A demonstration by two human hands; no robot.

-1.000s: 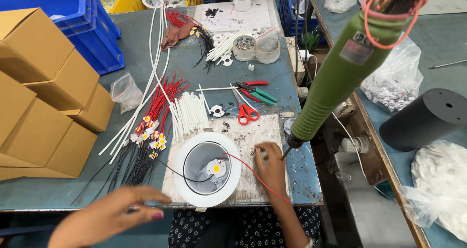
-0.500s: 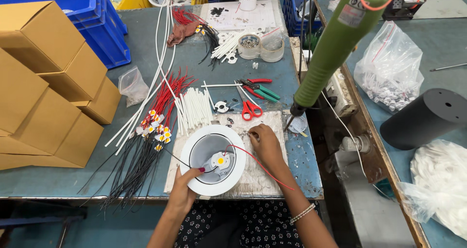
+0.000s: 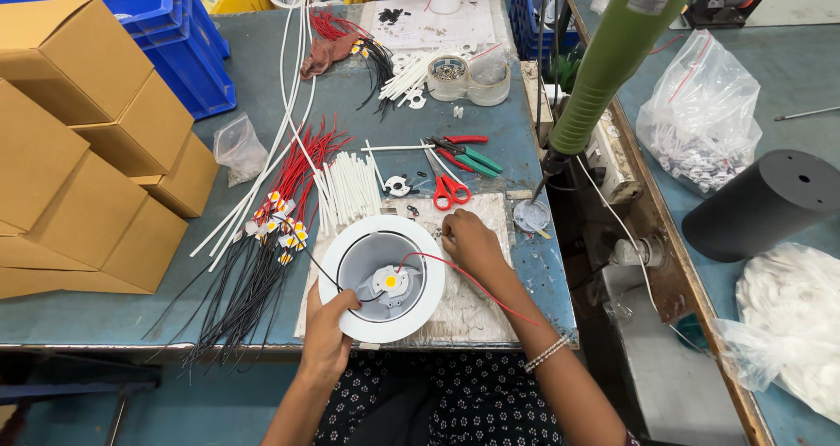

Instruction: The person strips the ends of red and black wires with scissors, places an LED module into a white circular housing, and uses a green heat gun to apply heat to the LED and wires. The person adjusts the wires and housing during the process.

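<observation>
Downlight housing, white and round, lies on the table; left hand grips its near rim to steady it, right hand pinches something small beside its far rim.

- I am looking down at a blue-grey workbench with a worn front edge.
- Cardboard boxes are sitting stacked along its left side, with a blue crate lying behind them.
- Long white tubes are running from the back toward the middle.
- Red and black wires are fanning out near the front, beside a bunch of short white sleeves.
- Red-handled scissors and green-handled pliers are lying right of centre.
- A pale mat is lying at the front, carrying a round white lamp housing.
- A small clear bag is resting near the boxes.
</observation>
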